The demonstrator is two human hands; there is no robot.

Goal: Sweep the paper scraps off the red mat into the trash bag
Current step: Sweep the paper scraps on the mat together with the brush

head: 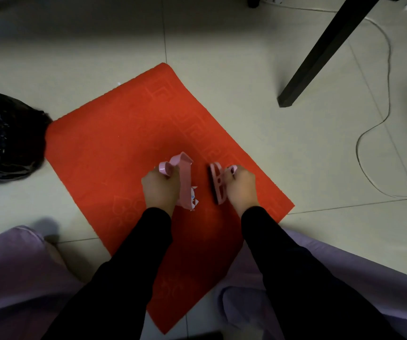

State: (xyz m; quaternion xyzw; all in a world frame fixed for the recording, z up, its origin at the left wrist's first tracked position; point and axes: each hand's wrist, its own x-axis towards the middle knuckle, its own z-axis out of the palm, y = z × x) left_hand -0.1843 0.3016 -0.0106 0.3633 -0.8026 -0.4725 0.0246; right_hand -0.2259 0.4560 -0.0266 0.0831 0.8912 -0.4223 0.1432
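Observation:
A red mat lies slantwise on the tiled floor. My left hand grips the handle of a pink dustpan standing on the mat's middle. White paper scraps lie at the pan's right edge. My right hand grips the handle of a small pink brush, a short gap to the right of the pan, bristles facing it. The black trash bag sits on the floor at the mat's left corner.
A dark table leg slants down to the floor at the upper right. A thin white cable snakes across the tiles on the right. My knees in purple trousers flank the mat's near end.

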